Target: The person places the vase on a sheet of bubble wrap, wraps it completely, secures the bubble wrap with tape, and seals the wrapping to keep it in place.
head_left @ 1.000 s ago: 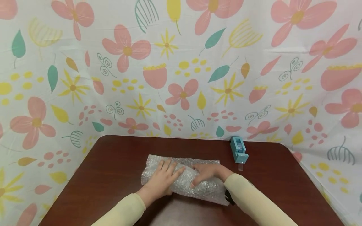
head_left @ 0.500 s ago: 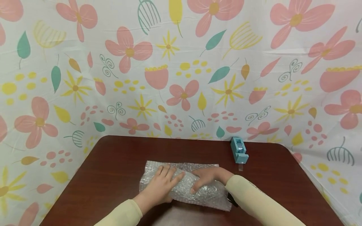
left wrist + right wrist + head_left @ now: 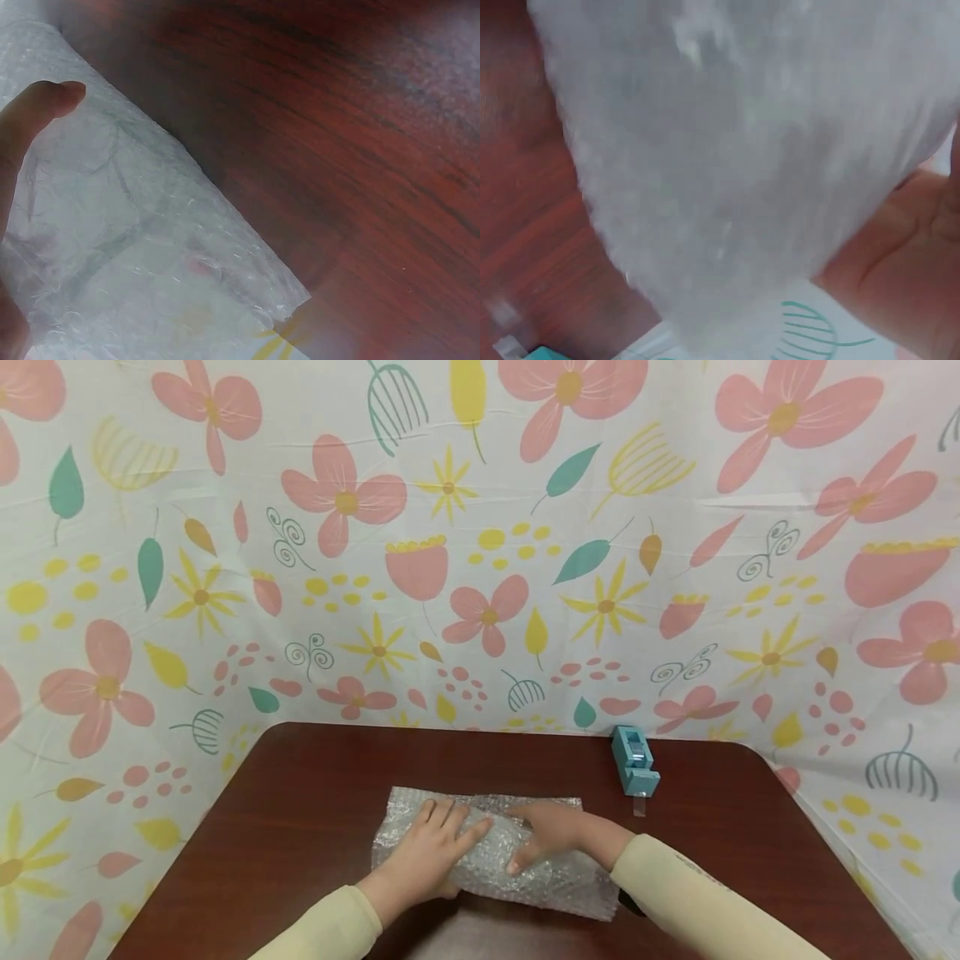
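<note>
A bundle of clear bubble wrap (image 3: 495, 852) lies across the middle of the table; what it may contain is hidden. My left hand (image 3: 423, 860) holds its left part, fingers spread over the top and thumb on the near side. In the left wrist view, one digit (image 3: 56, 101) bends over the wrap (image 3: 142, 202). My right hand (image 3: 551, 835) grips the right part, thumb on top and fingers toward the far side. In the right wrist view, a blurred sheet of wrap (image 3: 705, 165) covers most of that hand (image 3: 900, 262).
A light-blue tape dispenser (image 3: 635, 760) stands at the back right of the dark wooden table (image 3: 322, 768), a strip of tape (image 3: 639, 807) hanging from its front. A flower-printed cloth (image 3: 480, 527) hangs behind and around the table.
The bundle and both hands have shifted slightly toward the near edge. In the last half second, my right wrist has moved a little to the right while both hands stay on the wrap.
</note>
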Available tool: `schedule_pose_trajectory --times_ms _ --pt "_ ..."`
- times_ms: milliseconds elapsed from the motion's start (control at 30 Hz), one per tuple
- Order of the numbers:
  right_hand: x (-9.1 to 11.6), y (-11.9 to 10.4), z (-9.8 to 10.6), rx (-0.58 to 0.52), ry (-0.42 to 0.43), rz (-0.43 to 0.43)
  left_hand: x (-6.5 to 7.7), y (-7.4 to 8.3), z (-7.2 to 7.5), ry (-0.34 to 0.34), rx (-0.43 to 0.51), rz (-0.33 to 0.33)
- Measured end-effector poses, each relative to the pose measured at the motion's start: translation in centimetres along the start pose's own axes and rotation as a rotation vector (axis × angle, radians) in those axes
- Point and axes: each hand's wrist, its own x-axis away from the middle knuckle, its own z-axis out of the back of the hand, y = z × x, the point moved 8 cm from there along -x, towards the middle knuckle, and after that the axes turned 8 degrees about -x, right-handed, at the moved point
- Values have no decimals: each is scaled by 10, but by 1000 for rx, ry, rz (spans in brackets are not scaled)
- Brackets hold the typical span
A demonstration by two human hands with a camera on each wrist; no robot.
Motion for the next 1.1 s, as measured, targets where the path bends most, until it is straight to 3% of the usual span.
schedule_pose_trajectory --times_ms 167,300,400,600,733,833,1100 --pt "20 -13 2 107 215 121 -3 -1 -2 -33 35 2" --pt "42 -27 -4 277 449 207 -8 -3 -3 -49 44 -7" --pt "55 -33 -15 387 567 209 -13 -5 -3 -61 58 -6" --pt "53 -29 -36 500 559 170 -17 -6 -8 -140 134 21" --pt "50 -28 -38 713 646 213 -19 -4 -8 -129 167 33" --pt "47 -27 -37 811 698 236 -22 -5 -8 -118 170 34" --pt "32 -21 -31 745 661 227 -34 -13 -12 -164 167 8"
